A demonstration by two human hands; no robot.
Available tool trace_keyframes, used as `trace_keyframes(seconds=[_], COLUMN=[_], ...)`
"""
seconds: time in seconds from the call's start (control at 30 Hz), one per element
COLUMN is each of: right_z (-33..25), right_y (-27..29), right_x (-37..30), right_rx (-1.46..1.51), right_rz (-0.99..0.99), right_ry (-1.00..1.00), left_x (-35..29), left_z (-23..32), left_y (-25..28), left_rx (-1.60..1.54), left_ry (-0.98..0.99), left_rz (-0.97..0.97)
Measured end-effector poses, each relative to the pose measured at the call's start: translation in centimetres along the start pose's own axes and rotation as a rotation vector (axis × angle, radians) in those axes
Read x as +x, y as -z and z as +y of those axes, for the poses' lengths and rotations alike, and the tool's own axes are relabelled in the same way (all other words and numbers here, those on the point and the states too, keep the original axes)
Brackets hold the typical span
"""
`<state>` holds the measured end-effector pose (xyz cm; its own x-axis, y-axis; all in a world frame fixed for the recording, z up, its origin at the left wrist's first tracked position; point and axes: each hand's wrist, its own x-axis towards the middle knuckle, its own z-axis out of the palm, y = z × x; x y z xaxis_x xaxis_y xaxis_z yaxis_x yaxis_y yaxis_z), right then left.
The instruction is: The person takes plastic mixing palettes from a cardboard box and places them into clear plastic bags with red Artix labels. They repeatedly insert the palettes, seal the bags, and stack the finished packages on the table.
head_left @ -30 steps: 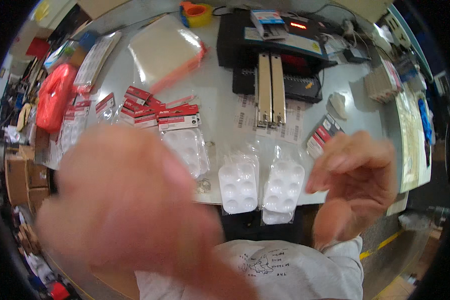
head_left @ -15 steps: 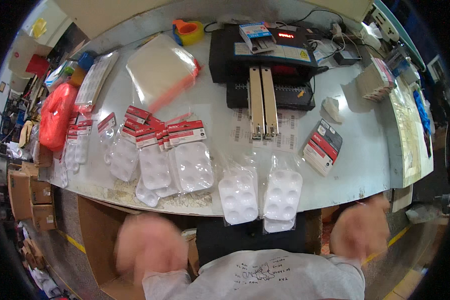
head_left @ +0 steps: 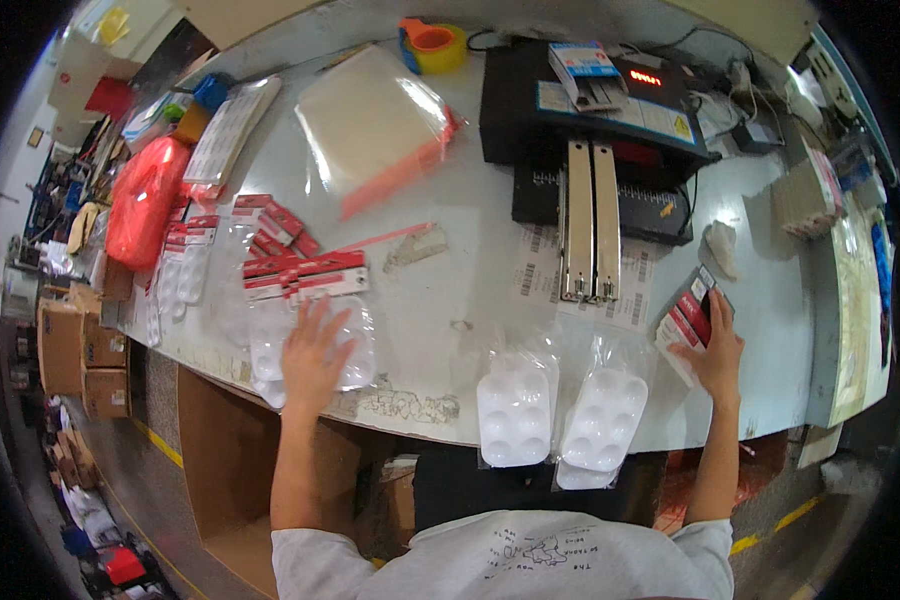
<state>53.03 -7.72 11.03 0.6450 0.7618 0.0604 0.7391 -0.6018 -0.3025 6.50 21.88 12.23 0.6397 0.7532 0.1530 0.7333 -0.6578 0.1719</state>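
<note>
The left hand (head_left: 315, 350), at 8 o'clock from the table's middle, has its fingers spread over white trays (head_left: 360, 325) in clear bags. It grips nothing. The right hand (head_left: 712, 355), at 3 o'clock, puts its thumb and fingers on a pile of red cards (head_left: 686, 320). I cannot tell if it grips them. More bagged trays (head_left: 515, 415) sit at 5 o'clock. A black machine (head_left: 520, 110) stands at 1 o'clock, clear sheets (head_left: 370, 115) at 11.

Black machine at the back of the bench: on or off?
On: the red digital display on the black machine is lit.
</note>
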Motion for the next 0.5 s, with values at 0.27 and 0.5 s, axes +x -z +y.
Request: trace_keyframes(seconds=[0.27,0.5], right_z=[0.5,0.1], right_y=[0.6,0.9], right_x=[1.8,1.9], right_rx=[-0.095,-0.033], right_rz=[-0.115,0.077], right_ry=[-0.077,-0.03], left_x=[4.1,-1.3], left_z=[-3.3,15.3], left_y=[2.8,-2.6], left_rx=[0.329,-0.451], left_ry=[-0.04,0.169], left_rz=[0.11,0.018])
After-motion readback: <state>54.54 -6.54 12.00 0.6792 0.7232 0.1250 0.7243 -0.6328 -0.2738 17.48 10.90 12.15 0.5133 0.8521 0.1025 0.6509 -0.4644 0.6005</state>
